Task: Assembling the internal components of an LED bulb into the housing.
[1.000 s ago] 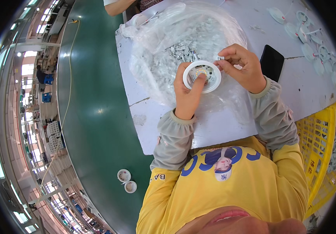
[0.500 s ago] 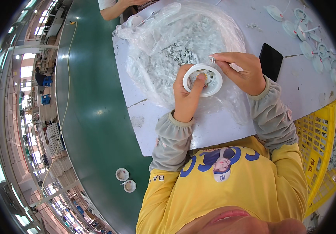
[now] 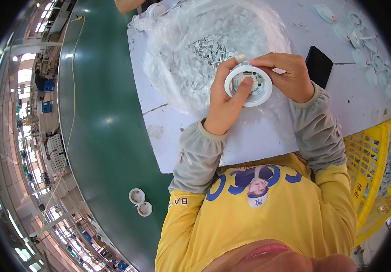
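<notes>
- Half a second before, the right hand [image 3: 295,75] held a small pale piece just apart from the white round housing [image 3: 258,88]; at this moment its index finger had come to the upper rim.
- By my judgement, this meant that both hands were working at one place, the upper edge of the housing.
- The left hand [image 3: 224,103] gripped the housing at its left side: the thumb was pressed inside on the round board, and the other fingers lay around the outer wall.
- The right thumb was mostly hidden behind the rim, so I cannot tell whether the right fingers pinched the small piece or were only closed near it.
- The housing lay between the two hands, above the near edge of the clear plastic bag [image 3: 173,63].
</notes>
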A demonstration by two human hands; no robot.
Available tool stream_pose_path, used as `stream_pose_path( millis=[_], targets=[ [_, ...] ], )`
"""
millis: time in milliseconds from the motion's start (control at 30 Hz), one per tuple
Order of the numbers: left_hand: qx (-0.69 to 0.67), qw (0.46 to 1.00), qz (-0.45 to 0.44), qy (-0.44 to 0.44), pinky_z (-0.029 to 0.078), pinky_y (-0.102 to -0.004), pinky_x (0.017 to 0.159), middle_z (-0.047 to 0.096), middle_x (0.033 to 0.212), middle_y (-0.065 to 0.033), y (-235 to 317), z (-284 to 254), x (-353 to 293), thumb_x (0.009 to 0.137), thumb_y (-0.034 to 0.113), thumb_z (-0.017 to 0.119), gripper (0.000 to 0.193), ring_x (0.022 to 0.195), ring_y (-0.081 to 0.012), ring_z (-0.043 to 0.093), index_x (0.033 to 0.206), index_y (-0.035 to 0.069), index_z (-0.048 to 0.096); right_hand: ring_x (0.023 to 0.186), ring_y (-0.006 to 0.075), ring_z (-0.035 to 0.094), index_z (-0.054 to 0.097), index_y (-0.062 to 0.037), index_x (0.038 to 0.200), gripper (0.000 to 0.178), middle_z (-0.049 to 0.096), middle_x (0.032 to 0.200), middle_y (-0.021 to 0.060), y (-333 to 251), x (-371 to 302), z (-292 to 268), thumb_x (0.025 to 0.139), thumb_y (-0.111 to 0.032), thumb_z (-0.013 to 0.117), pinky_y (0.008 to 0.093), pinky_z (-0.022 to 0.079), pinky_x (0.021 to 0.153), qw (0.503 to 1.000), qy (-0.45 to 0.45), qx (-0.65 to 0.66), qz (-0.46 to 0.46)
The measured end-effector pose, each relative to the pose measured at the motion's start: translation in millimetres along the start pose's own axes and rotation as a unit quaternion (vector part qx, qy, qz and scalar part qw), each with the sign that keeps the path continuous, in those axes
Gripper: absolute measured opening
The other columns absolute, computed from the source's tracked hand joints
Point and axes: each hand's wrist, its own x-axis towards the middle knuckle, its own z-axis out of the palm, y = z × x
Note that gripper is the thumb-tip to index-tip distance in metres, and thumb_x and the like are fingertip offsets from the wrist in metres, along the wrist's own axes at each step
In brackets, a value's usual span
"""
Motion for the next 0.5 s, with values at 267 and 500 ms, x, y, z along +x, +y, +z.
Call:
stream_pose_path(
  millis=[267,500],
  targets=[
    [0.0,1.0,-0.011,-0.009,0.046,-0.0205,0.068,0.057,0.092,-0.0053,-5.1,-3.0,-2.2,0.084,0.014,0.055,0.034,0.081,-0.0085,0.054,0.112,0.0,0.042,0.072,0.0132,0.061,0.063,0.001,0.092,0.016,0.064,0.08,0.0081,-1.8,1.0,-1.8,0.076,0.004,0.059,0.0212,0.049,0.065,0.998,-0.052,0.018,0.034],
    [0.018,1.0,-0.002,-0.015,0.046,-0.0184,0.056,0.056,0.089,-0.0053,-8.2,-3.3,-1.1,0.084,0.018,0.056,0.033,0.075,-0.0083,0.055,0.109,0.003,0.04,0.075,0.0135,0.061,0.061,0.0023,0.091,0.014,0.063,0.085,0.0078,-0.7,2.0,-4.1,0.078,0.004,0.058,0.0233,0.05,0.07,0.997,-0.054,0.047,0.036]
  ],
)
